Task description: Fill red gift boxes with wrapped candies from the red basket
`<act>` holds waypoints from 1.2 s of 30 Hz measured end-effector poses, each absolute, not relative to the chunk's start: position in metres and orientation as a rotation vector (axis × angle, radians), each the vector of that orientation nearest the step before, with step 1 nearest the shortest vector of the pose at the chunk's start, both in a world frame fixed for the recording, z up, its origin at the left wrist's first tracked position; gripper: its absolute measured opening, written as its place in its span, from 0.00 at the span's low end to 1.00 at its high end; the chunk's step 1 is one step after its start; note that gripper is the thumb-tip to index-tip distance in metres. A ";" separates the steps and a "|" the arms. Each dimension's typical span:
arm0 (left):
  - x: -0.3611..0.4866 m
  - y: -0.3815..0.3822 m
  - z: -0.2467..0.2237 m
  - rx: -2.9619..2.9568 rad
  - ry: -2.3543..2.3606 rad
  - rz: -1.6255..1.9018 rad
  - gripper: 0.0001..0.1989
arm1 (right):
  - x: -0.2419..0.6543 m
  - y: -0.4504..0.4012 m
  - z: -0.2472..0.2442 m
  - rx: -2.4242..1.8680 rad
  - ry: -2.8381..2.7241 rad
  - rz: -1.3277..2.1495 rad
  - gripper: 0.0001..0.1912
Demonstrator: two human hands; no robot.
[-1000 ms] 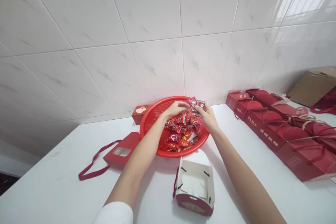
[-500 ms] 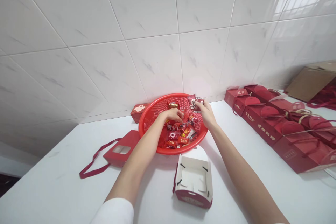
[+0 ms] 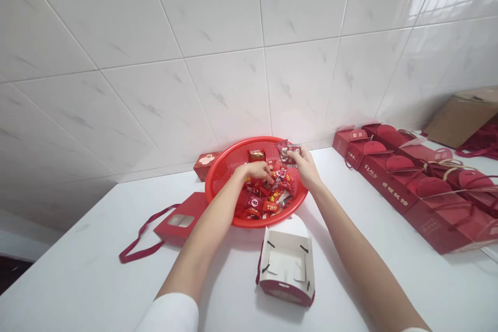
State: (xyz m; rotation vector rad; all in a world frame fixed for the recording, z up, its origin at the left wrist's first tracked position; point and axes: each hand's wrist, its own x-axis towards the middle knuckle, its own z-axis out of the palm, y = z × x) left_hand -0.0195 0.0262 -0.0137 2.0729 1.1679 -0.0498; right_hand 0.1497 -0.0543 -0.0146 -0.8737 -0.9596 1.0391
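Note:
A red plastic basket (image 3: 218, 170) holds many small wrapped candies (image 3: 257, 202), mostly red. My left hand (image 3: 257, 170) reaches into it, with its fingers curled together on a red-wrapped candy among the pile; the fingertips are partly hidden. At the basket's far right rim, my right hand (image 3: 308, 170) pinches red-and-white wrapped candies (image 3: 294, 149) between thumb and fingers. A gold-and-red wrapped piece (image 3: 256, 155) lies near the back of the basket. In front of the basket stands an open box (image 3: 287, 264), white inside and dark red outside, with nothing in it.
To the left lies a red box with a window and ribbon handle (image 3: 182, 218). A small red box (image 3: 204, 166) is behind the basket. Several closed red boxes (image 3: 392, 176) stand in rows at right, with a cardboard box (image 3: 455, 119) beyond. A tiled wall (image 3: 225, 88) backs the table.
My left hand's fingertips have moved slightly down and right among the candies, and some candies have shifted. The right hand keeps its candies, now slightly lower at the rim.

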 end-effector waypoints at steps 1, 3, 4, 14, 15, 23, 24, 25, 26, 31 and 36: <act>-0.020 0.026 -0.012 2.070 1.173 0.000 0.12 | 0.150 -0.054 -0.015 -0.876 -0.960 1.043 0.11; -0.020 0.027 -0.010 2.069 1.184 0.103 0.09 | 0.150 -0.054 -0.015 -0.879 -0.960 1.045 0.11; -0.020 0.026 -0.009 2.068 1.185 0.146 0.08 | 0.150 -0.053 -0.015 -0.881 -0.960 1.043 0.11; 0.002 -0.001 -0.004 1.899 0.996 -0.363 0.11 | 0.151 -0.050 -0.018 -0.894 -0.971 1.051 0.09; 0.004 -0.003 -0.005 1.888 0.994 -0.419 0.12 | 0.151 -0.050 -0.019 -0.896 -0.972 1.050 0.09; 0.008 0.003 -0.021 1.914 1.088 -0.680 0.16 | 0.152 -0.050 -0.019 -0.897 -0.989 1.065 0.10; 0.008 0.003 -0.023 1.909 1.093 -0.691 0.16 | 0.152 -0.050 -0.019 -0.898 -0.990 1.067 0.10; 0.007 0.004 -0.025 1.903 1.096 -0.696 0.16 | 0.152 -0.050 -0.018 -0.899 -0.991 1.068 0.10; 0.007 0.005 -0.026 1.898 1.096 -0.698 0.16 | 0.152 -0.051 -0.018 -0.901 -0.991 1.069 0.10; 0.007 0.004 -0.029 1.865 1.117 -0.700 0.17 | 0.152 -0.052 -0.017 -0.903 -0.991 1.066 0.10; 0.012 -0.004 -0.023 1.829 1.147 -0.766 0.17 | 0.152 -0.052 -0.017 -0.902 -0.996 1.066 0.10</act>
